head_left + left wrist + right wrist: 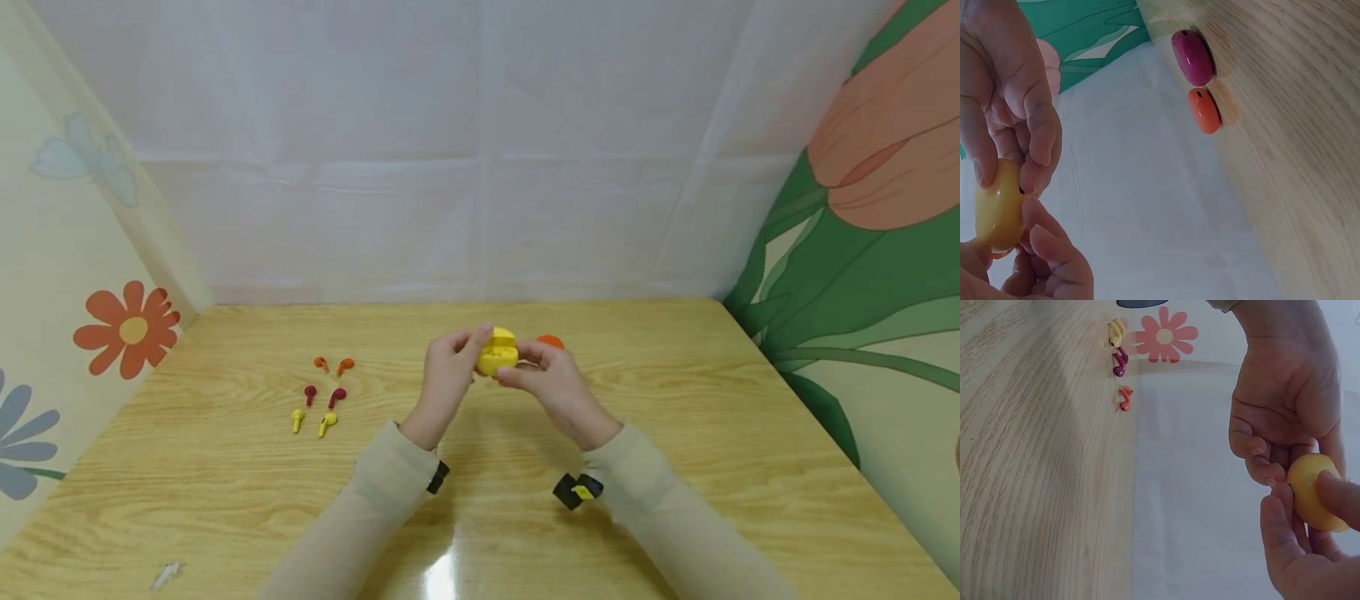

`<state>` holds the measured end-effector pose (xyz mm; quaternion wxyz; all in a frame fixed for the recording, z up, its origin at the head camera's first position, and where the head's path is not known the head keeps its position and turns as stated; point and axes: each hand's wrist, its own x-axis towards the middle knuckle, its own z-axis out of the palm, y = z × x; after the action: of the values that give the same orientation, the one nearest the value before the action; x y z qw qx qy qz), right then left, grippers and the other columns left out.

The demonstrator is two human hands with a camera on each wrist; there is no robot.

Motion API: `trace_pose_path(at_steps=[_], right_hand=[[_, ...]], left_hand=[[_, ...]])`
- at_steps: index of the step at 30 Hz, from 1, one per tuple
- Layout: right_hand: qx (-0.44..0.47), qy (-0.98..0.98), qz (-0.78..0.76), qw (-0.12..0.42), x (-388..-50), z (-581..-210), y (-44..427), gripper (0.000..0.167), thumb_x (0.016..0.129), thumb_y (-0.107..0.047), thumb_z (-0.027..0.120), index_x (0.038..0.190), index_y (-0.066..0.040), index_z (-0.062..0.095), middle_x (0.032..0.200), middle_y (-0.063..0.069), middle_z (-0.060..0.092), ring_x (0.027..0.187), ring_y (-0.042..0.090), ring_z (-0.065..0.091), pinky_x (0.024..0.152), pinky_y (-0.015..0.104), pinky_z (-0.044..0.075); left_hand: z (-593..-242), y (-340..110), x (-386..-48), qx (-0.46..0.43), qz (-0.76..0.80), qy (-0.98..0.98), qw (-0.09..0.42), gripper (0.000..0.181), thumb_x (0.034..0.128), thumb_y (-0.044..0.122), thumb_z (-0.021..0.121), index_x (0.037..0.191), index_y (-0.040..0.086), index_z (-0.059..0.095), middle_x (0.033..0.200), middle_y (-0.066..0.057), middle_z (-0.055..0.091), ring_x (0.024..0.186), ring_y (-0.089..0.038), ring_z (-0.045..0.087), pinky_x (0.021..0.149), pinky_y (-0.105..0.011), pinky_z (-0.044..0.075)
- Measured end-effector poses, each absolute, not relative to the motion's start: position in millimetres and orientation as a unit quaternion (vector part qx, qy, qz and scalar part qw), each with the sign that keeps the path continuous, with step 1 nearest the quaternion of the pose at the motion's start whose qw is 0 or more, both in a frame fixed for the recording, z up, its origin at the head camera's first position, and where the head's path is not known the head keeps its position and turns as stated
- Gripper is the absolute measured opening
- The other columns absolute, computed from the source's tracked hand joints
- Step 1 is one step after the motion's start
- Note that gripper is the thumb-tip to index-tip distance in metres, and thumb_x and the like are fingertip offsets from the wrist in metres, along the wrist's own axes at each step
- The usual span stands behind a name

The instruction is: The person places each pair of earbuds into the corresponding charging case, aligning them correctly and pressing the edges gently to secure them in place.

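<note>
A yellow earbud case (497, 360) is held up above the table with its lid raised; two hollows show inside. My left hand (448, 367) grips its left side, thumb along the lid edge. From the right, my right hand (557, 385) pinches the case between thumb and fingers. The case's smooth rounded outside (1316, 490) faces the right wrist view. On the table at left lie loose earbuds in pairs: orange earbuds (345, 364), dark red earbuds (337, 397) and yellow earbuds (327, 424).
Beyond my right hand sits an orange case (551, 342). The left wrist view shows a magenta case (1192, 57) beside it, both with lids down. A white cloth (480, 167) hangs at the table's back edge. A pale mark (167, 574) lies near the front left.
</note>
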<state>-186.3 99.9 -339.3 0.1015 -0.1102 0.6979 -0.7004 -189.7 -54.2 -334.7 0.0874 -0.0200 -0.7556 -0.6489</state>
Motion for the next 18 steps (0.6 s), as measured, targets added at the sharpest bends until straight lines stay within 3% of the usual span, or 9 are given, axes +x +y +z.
trace_pose_path(at_steps=[9, 18], right_hand=[[-0.107, 0.694, -0.704, 0.102, -186.2, -340.3, 99.3, 0.037, 0.092, 0.005, 0.062, 0.126, 0.014, 0.053, 0.119, 0.022, 0.059, 0.097, 0.017, 0.064, 0.086, 0.029, 0.053], [-0.096, 0.708, -0.694, 0.093, -186.1, -339.7, 101.2, 0.032, 0.094, 0.0, 0.061, 0.122, 0.014, 0.054, 0.113, 0.019, 0.061, 0.093, 0.018, 0.063, 0.088, 0.032, 0.052]], left_hand=[[-332.3, -56.9, -189.1, -0.011, -0.654, -0.754, 0.06, 0.044, 0.0984, 0.037, 0.058, 0.088, -0.003, 0.071, 0.06, -0.001, 0.059, 0.053, -0.014, 0.055, 0.05, -0.026, 0.044], [-332.8, -68.2, -183.7, -0.001, -0.642, -0.767, 0.023, 0.047, 0.0991, 0.042, 0.055, 0.101, -0.002, 0.07, 0.087, -0.011, 0.067, 0.061, -0.014, 0.06, 0.054, -0.025, 0.046]])
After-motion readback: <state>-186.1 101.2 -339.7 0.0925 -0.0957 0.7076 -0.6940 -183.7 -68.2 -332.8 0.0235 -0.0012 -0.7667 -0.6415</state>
